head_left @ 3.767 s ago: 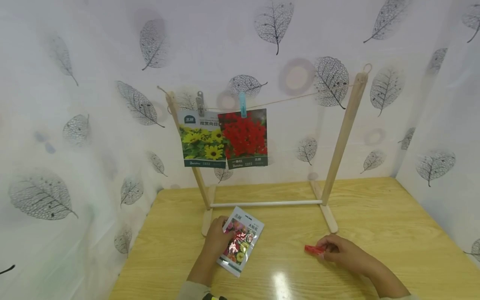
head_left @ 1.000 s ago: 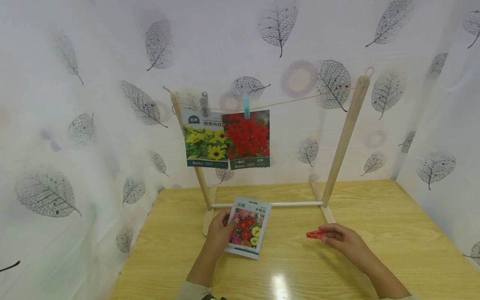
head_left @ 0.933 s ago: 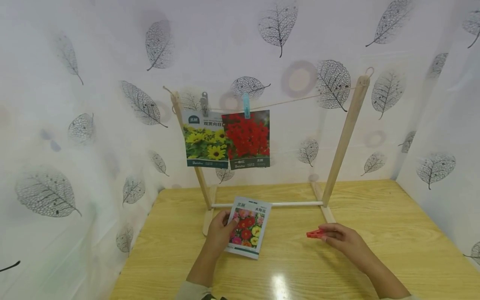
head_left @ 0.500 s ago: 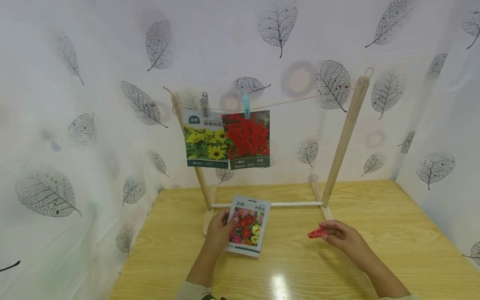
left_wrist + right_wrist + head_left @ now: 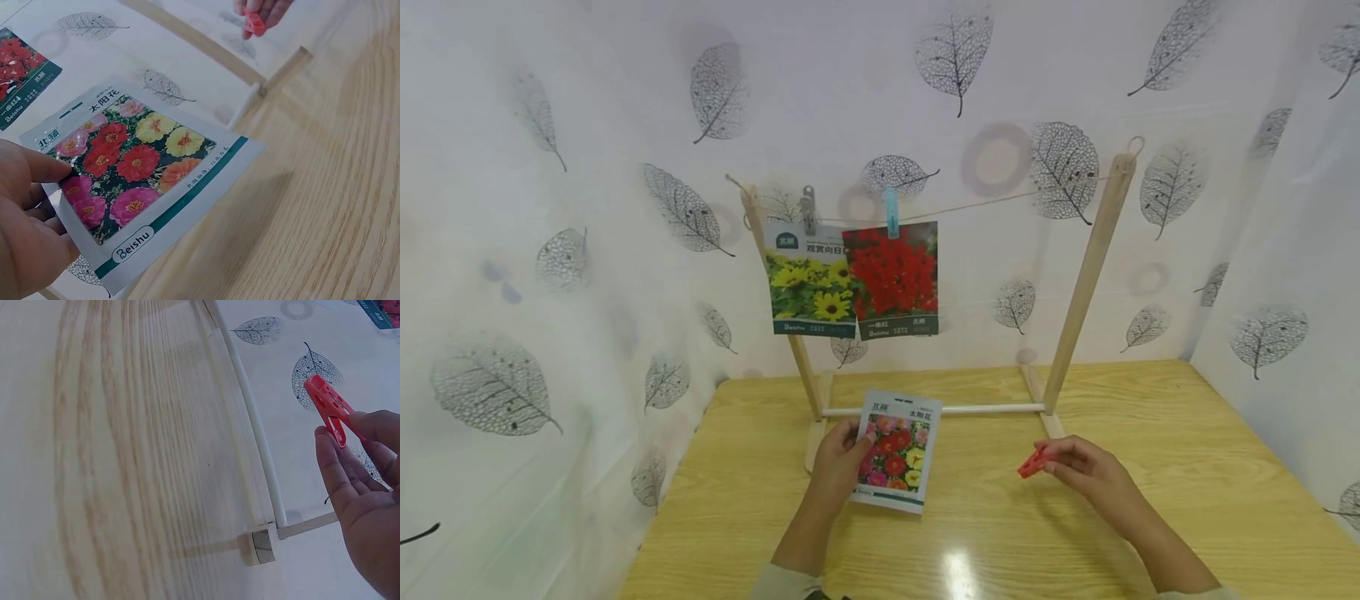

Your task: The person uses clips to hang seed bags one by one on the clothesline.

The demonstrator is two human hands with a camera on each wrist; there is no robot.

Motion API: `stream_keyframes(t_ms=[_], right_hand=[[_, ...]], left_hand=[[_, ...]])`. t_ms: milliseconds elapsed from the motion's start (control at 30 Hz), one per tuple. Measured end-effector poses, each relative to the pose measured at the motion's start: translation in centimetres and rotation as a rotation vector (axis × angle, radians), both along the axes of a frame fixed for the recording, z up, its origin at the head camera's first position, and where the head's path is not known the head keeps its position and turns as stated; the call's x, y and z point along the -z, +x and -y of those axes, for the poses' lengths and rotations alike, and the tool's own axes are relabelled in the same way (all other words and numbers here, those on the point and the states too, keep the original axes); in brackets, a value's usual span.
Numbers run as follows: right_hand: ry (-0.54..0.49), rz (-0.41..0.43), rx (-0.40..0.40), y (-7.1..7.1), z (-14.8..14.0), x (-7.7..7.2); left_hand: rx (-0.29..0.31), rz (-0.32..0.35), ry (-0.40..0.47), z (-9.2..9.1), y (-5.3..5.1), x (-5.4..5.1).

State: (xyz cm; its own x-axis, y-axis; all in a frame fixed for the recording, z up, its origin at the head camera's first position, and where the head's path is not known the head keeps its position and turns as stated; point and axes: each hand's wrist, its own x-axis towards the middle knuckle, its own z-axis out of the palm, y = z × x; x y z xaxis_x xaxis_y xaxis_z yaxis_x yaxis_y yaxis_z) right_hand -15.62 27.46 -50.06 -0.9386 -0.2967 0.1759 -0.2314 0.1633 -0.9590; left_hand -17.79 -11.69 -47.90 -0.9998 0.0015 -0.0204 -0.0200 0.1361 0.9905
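My left hand [image 5: 838,462] holds a seed packet [image 5: 893,454] by its left edge, thumb on the front, picture side up. The packet [image 5: 134,162] shows red, pink, yellow and orange flowers. Over the right part of the table, my right hand [image 5: 1093,475] pinches a red clothespin [image 5: 1036,461] between thumb and fingers. In the right wrist view this clothespin [image 5: 328,409] points away from the hand [image 5: 365,487]. Two packets hang from the string [image 5: 985,202]: a yellow-flower packet [image 5: 811,287] under a grey clothespin [image 5: 808,211] and a red-flower packet [image 5: 895,283] under a blue clothespin [image 5: 892,213].
A wooden stand holds the string between its left post [image 5: 803,375] and right post [image 5: 1090,283]. A white rod [image 5: 992,409] joins the feet low down. The wood-grain table [image 5: 1187,467] lies beneath, and a leaf-print curtain [image 5: 985,67] surrounds it.
Since the earliest frame, the left hand has raised the packet and turned it more upright. The right hand has risen with the red clothespin, lately tilting its tip downward. The hanging packets stay put.
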Motion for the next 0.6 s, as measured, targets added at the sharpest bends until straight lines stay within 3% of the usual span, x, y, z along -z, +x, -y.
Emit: stream_keyframes(t_ms=[300,600], right_hand=[[0.078,-0.005,0.044,-0.2,-0.2,-0.6],[0.165,-0.069,0.108,-0.6,-0.3,-1.8]], left_hand=[[-0.001,-0.004,-0.002,-0.2,0.1,-0.1],[-0.005,0.021,-0.002,-0.2,0.1,0.0]])
